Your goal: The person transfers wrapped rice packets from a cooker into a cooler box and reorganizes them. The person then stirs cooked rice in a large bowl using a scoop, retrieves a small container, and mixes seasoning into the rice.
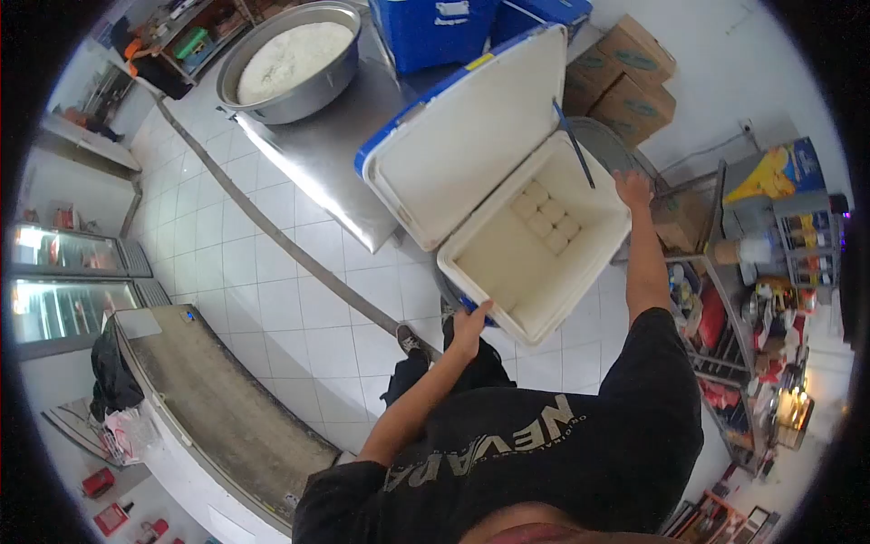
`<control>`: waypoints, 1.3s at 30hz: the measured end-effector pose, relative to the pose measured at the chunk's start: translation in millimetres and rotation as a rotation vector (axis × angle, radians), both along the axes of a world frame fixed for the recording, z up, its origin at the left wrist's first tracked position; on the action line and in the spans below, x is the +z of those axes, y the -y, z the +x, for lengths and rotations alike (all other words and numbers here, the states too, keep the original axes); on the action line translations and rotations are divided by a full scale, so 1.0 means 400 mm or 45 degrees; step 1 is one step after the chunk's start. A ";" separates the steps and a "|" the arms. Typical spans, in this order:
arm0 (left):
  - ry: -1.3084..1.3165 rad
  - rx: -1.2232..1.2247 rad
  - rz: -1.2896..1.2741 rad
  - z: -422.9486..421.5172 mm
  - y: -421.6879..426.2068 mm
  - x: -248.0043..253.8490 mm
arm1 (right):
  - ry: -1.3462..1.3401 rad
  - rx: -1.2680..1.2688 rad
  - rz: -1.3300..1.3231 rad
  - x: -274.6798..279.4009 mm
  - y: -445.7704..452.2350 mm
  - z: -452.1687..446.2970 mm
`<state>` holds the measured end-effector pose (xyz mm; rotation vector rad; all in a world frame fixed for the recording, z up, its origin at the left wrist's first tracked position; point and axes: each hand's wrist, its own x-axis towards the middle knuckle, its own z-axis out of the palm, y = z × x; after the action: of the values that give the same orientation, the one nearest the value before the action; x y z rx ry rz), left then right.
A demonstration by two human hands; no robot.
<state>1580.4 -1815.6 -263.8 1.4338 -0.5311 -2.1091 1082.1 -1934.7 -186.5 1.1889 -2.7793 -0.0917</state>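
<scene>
A cool box (507, 263) with a white inside stands open in front of me, tilted toward me. Its blue-edged lid (471, 136) is swung back to the left, with a dark strap (577, 150) running from lid to box. Several pale, rounded blocks (546, 218) sit close together at the far end inside. My left hand (469, 331) is closed around the blue handle at the near end. At the far right corner, my right hand (634, 188) grips the outside of the box by its rim; part of its fingers is hidden.
A large metal basin (340, 86) holding a white mass stands on a steel table (313, 172). Beyond are blue cool boxes (430, 36) and cartons (634, 86). A loaded shelf rack (725, 308) stands right, a long counter (217, 390) left. Other people (149, 63) are far left.
</scene>
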 end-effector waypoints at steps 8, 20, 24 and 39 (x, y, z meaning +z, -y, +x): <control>0.327 0.094 0.194 -0.050 -0.002 -0.082 | 1.288 0.054 0.229 -0.040 0.196 -0.060; 0.229 0.274 0.412 -0.055 0.029 0.064 | 0.847 0.067 -0.148 -0.163 0.166 -0.095; 0.308 0.355 0.195 -0.044 0.024 0.009 | 1.123 0.065 -0.016 -0.079 0.127 -0.079; 1.225 -0.698 -0.833 -0.034 0.355 -0.043 | 0.940 -0.688 -0.674 -0.130 -0.633 0.137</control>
<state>1566.6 -1957.4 -280.8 1.9184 -1.9367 -1.1754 1136.8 -1681.4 -238.6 0.3508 -3.2855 1.1716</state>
